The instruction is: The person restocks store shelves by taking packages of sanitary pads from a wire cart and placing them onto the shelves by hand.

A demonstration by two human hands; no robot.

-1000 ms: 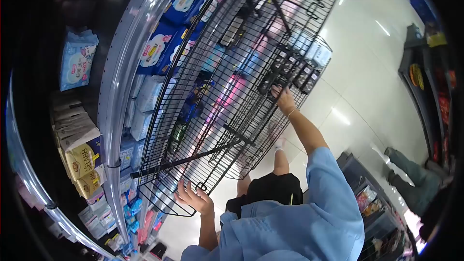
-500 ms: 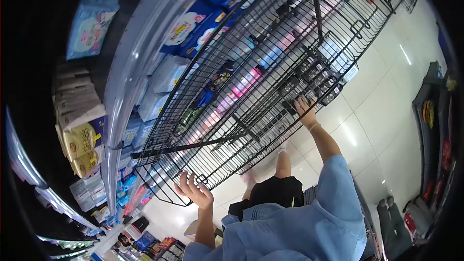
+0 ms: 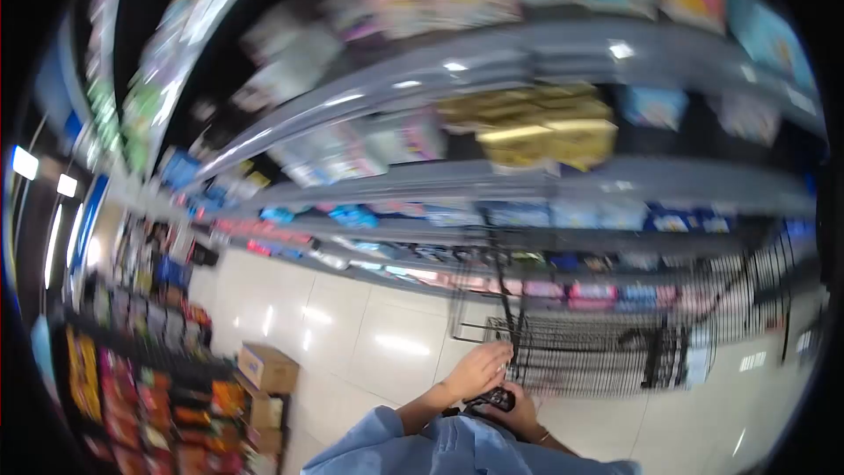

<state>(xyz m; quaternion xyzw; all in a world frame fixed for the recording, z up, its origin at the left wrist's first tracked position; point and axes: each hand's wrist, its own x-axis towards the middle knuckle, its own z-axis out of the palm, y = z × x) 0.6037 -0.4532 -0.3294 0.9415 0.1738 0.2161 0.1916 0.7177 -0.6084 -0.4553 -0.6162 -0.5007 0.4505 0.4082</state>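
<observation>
My right hand point(image 3: 522, 412), low in front of my body, is closed around a small black packet point(image 3: 498, 399) with a pale pattern; blur hides its kind. Just above it is my left hand point(image 3: 475, 373), fingers bent and pressed together near the end of the black wire cart point(image 3: 563, 356). What the left fingers hold, if anything, does not show. Several dark packs point(image 3: 665, 357) sit toward the cart's right end, beside a pale-blue pack point(image 3: 701, 354).
Long shelves point(image 3: 387, 178) of soft packs run across the front, with gold packs point(image 3: 549, 136) at the middle. Pale tiled floor point(image 3: 365, 325) lies to the left. Cardboard boxes point(image 3: 267, 368) stand beside a rack of orange and red bags point(image 3: 158, 405).
My view has swung left and up. My right hand has come out of the cart with a black packet, close to my body. My left hand has moved beside it.
</observation>
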